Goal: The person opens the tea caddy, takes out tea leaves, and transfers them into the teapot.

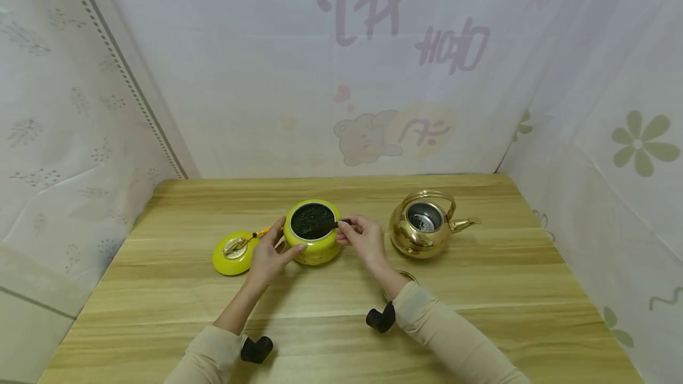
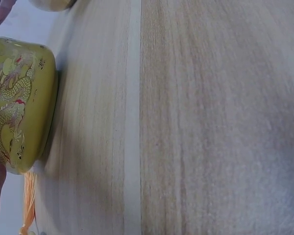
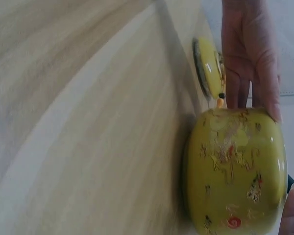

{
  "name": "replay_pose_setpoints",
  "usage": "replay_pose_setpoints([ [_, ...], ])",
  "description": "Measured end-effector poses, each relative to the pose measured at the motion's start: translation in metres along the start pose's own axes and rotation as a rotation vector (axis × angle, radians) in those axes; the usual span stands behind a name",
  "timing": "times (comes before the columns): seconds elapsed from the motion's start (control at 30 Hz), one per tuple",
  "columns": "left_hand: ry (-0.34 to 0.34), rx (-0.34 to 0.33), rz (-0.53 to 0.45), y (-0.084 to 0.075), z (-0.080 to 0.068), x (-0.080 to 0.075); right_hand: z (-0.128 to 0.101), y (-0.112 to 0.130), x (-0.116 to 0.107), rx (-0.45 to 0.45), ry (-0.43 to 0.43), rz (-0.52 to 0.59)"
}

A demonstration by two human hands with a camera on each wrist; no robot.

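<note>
Yellow, glossy, round-bellied jar (image 1: 318,252), lidless, on a wood-grain table (image 1: 149,301), dark leaves (image 1: 312,217) inside. Seen from the head: left hand (image 1: 269,256) gripping its side; right hand (image 1: 364,239) pinching a slim dark scoop (image 1: 328,226) at the mouth, probably light and stiff, best taken by its outer end. Left wrist: gold dragon decoration (image 2: 12,90); smooth wall, likely rigid, slippery, breakable. Right wrist: left thumb against the shoulder, fingers partly hidden; I judge the belly, cupped broadly, the surest hold.

On the table (image 1: 315,325) stands the jar (image 1: 315,253) — lid (image 1: 226,258) to its left, kettle (image 1: 418,244) to its right.
</note>
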State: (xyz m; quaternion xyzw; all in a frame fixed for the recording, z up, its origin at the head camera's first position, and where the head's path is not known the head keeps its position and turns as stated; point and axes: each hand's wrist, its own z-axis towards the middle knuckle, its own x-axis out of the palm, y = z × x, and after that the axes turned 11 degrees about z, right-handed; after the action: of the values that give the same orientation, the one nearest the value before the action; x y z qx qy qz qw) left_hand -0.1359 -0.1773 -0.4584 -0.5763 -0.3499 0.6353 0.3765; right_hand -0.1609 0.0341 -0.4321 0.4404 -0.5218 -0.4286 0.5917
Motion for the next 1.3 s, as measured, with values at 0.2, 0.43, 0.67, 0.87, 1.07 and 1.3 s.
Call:
replay_pose_setpoints([
  [0.2,0.006,-0.001,-0.02,-0.003,0.0,0.001,-0.002,-0.005,-0.002,0.028,-0.015,0.064],
  [0.43,0.006,-0.005,0.002,-0.002,0.001,0.002,-0.002,-0.008,-0.012,0.003,-0.032,0.127],
  [0.67,0.005,0.005,0.007,-0.003,0.0,0.002,-0.003,-0.001,-0.018,-0.011,-0.076,0.173],
  [0.87,0.008,0.001,-0.018,-0.005,0.0,0.001,-0.003,0.005,-0.022,0.006,-0.125,0.19],
  [1.07,0.012,-0.012,-0.003,-0.003,-0.001,0.001,-0.005,0.017,-0.026,0.011,-0.139,0.212],
  [1.3,-0.032,-0.011,0.006,-0.006,-0.004,0.001,-0.013,0.038,-0.033,-0.051,-0.113,0.202],
])
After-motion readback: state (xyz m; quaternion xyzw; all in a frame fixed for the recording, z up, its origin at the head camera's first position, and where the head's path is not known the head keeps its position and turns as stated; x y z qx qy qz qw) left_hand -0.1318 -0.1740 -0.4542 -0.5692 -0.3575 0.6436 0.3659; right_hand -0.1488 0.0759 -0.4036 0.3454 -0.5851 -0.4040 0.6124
